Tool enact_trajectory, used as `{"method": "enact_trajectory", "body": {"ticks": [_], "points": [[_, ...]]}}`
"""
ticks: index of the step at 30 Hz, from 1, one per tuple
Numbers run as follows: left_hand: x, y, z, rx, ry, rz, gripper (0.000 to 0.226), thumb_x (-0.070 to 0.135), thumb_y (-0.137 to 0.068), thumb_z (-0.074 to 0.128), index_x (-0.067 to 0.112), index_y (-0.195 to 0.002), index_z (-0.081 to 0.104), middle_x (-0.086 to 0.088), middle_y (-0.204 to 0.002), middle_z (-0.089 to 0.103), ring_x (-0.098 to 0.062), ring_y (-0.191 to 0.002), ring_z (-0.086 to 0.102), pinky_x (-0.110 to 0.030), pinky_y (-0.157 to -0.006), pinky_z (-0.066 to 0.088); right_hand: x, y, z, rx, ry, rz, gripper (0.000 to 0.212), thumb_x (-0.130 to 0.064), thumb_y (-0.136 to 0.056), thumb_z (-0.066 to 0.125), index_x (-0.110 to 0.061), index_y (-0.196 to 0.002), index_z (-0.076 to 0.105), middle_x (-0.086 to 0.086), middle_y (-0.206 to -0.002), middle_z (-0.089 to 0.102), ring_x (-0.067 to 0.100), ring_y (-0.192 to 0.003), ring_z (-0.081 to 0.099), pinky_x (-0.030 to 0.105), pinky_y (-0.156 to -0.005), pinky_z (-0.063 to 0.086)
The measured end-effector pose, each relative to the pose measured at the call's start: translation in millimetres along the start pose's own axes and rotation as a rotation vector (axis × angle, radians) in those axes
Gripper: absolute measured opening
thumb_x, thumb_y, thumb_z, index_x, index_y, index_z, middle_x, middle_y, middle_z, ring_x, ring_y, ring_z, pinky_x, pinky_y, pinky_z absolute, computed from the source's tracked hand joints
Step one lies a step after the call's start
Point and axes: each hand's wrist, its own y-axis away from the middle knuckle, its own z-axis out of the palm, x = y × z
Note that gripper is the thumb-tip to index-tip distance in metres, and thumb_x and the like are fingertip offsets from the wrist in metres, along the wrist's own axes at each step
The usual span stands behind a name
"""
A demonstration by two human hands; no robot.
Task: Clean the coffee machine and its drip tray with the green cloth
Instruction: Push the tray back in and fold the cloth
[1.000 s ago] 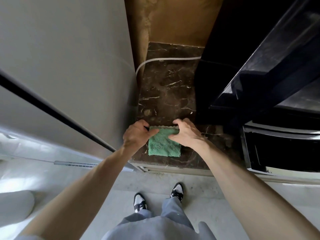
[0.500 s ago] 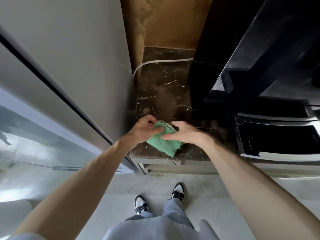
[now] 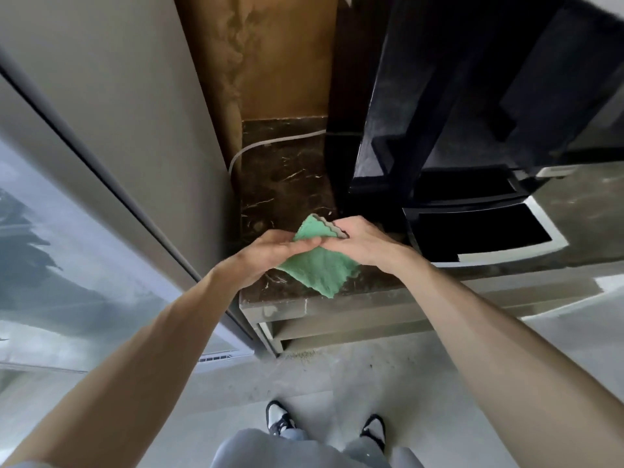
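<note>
Coffee machine [image 3: 472,96]: black, fills right side, not yet wiped by look of it. Drip tray [image 3: 483,231] at its base, just right of your hands. Marble counter [image 3: 280,184] below.

Green cloth [image 3: 317,268]: over counter's front edge, lower corner hanging, between both hands.

Right hand [image 3: 364,241] pinches scalloped top edge. Left hand [image 3: 270,251]: fingers straight, laid flat across cloth.

Advice: fold to firm pad, keep one flat face out, then move right to tray.
</note>
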Motion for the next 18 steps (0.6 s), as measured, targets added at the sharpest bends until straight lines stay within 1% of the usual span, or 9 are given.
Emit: {"method": "enact_trajectory", "body": {"ticks": [1,3,5,7,9,11,13,15,18], "points": [[3,2,6,-0.039,0.022,0.018,0.042,0.041,-0.09,0.074,0.013,-0.121,0.075,-0.003,-0.119,0.077,-0.02,-0.114,0.072,-0.039,-0.109,0.05,4,7,-7,0.008,-0.034,0.005,0.027,-0.042,-0.092,0.07,-0.016,-0.084,0.066,-0.002,-0.078,0.065,0.013,-0.071,0.062,0.028,-0.063,0.047],[8,4,16,-0.078,0.052,0.048,0.041,0.033,-0.091,0.074,0.011,-0.126,0.072,-0.005,-0.123,0.075,-0.02,-0.118,0.07,-0.039,-0.109,0.049,13,17,-19,0.013,-0.114,0.014,0.021,-0.042,-0.091,0.07,-0.021,-0.093,0.07,0.0,-0.095,0.075,0.019,-0.09,0.072,0.039,-0.082,0.06],[14,5,34,-0.098,0.081,0.059,0.041,0.028,-0.092,0.072,0.008,-0.128,0.068,-0.007,-0.125,0.074,-0.021,-0.12,0.069,-0.04,-0.11,0.049,25,37,-36,0.03,-0.208,-0.002,0.016,-0.036,-0.094,0.07,-0.02,-0.099,0.071,-0.001,-0.102,0.076,0.019,-0.098,0.073,0.049,-0.09,0.06],[21,6,51,-0.104,0.141,0.061,0.03,0.019,-0.097,0.068,0.005,-0.123,0.065,-0.012,-0.125,0.074,-0.026,-0.12,0.069,-0.04,-0.106,0.053,36,57,-49,0.056,-0.3,-0.017,0.012,-0.029,-0.097,0.068,-0.021,-0.106,0.071,-0.003,-0.106,0.077,0.017,-0.1,0.074,0.047,-0.09,0.06],[31,7,84,-0.047,0.202,0.087,0.022,0.017,-0.098,0.067,0.006,-0.116,0.062,-0.016,-0.122,0.074,-0.031,-0.116,0.071,-0.04,-0.101,0.056,55,85,-66,0.091,-0.419,-0.012,0.016,-0.026,-0.099,0.066,-0.022,-0.115,0.07,-0.005,-0.11,0.077,0.015,-0.102,0.074,0.045,-0.087,0.062],[44,10,125,0.029,0.268,0.148,0.028,0.023,-0.098,0.068,0.006,-0.119,0.062,-0.015,-0.116,0.076,-0.031,-0.11,0.072,-0.036,-0.094,0.058,78,113,-84,0.146,-0.545,0.009,0.017,-0.024,-0.101,0.065,-0.021,-0.117,0.068,-0.002,-0.111,0.077,0.018,-0.101,0.075,0.045,-0.083,0.063],[56,13,175,0.046,0.345,0.189,0.037,0.027,-0.099,0.067,0.002,-0.125,0.063,-0.011,-0.113,0.076,-0.024,-0.104,0.073,-0.031,-0.087,0.057,103,144,-104,0.198,-0.641,0.031,0.016,-0.021,-0.101,0.064,-0.018,-0.116,0.068,0.001,-0.109,0.078,0.02,-0.1,0.076,0.046,-0.079,0.063],[65,11,224,0.023,0.42,0.19,0.039,0.028,-0.098,0.067,-0.001,-0.125,0.066,-0.011,-0.118,0.076,-0.021,-0.106,0.073,-0.032,-0.091,0.056,128,174,-124,0.258,-0.683,0.036,0.015,-0.019,-0.101,0.063,-0.016,-0.116,0.068,0.002,-0.108,0.078,0.021,-0.098,0.076,0.043,-0.076,0.063],[79,3,299,-0.017,0.467,0.162,0.034,0.03,-0.098,0.068,0.007,-0.122,0.071,-0.009,-0.122,0.075,-0.023,-0.115,0.071,-0.038,-0.099,0.055,168,218,-155,0.36,-0.728,0.026,0.015,-0.018,-0.102,0.063,-0.017,-0.116,0.068,0.0,-0.109,0.078,0.02,-0.098,0.076,0.04,-0.074,0.063]]}}
